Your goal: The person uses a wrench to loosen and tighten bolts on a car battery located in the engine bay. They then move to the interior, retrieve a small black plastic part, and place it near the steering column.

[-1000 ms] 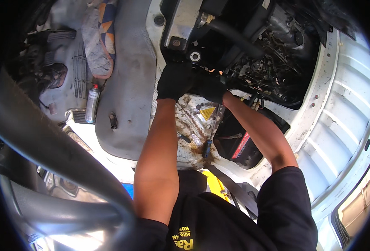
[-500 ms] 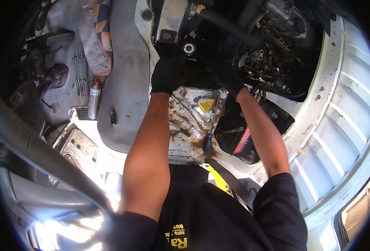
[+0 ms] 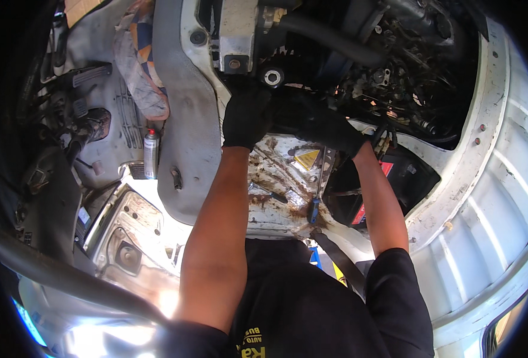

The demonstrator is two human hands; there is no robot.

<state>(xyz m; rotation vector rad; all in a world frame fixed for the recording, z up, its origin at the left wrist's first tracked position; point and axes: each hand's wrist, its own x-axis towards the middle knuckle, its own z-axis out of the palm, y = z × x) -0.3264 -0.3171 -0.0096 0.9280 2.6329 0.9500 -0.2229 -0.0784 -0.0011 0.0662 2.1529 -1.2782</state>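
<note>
Left grip (image 3: 247, 119) and right grip (image 3: 329, 125), both black-gloved, reach in at the edge of the engine bay (image 3: 419, 98), fingertips lost in shadow: can't tell whether either is clenched, loose or grasping. Just beyond the left grip sits the round part with a pale ring (image 3: 272, 77)! Looks stiff, probably metal, likely weighty, perhaps oily and slick; its outer rim seems the surest hold. Nearer side of the right grip: a blue-handled tool (image 3: 314, 210).
</note>
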